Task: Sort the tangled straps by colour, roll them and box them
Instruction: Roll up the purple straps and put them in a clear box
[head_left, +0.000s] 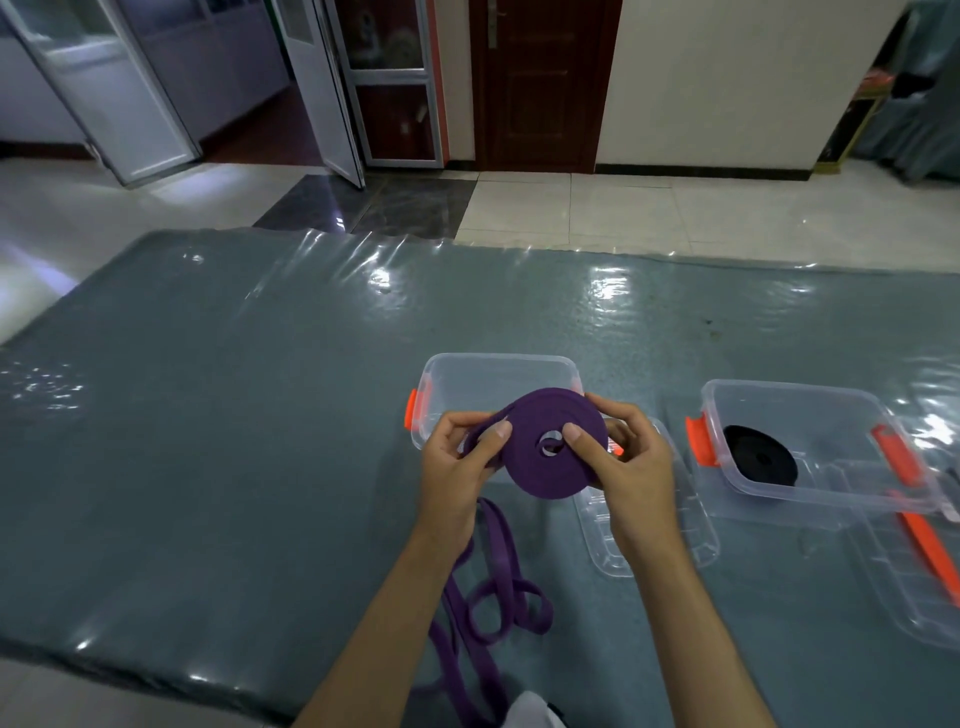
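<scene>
A flat roll of purple strap (540, 467) is held up above the table, just in front of an empty clear box (498, 374) with orange latches. My left hand (462, 462) pinches the roll's left edge, where the loose strap feeds in. My right hand (623, 462) grips the right side, thumb pressed near the centre hole. The unrolled purple tail (498, 587) trails down in loops over the table towards me. A second clear box (810, 441) on the right holds a black rolled strap (761, 460).
The table is covered with a grey sheet under shiny plastic (234, 415). A clear lid (654, 540) lies under my right hand, and another lid with orange clips (914, 551) lies at the right edge. Tiled floor and doors are beyond.
</scene>
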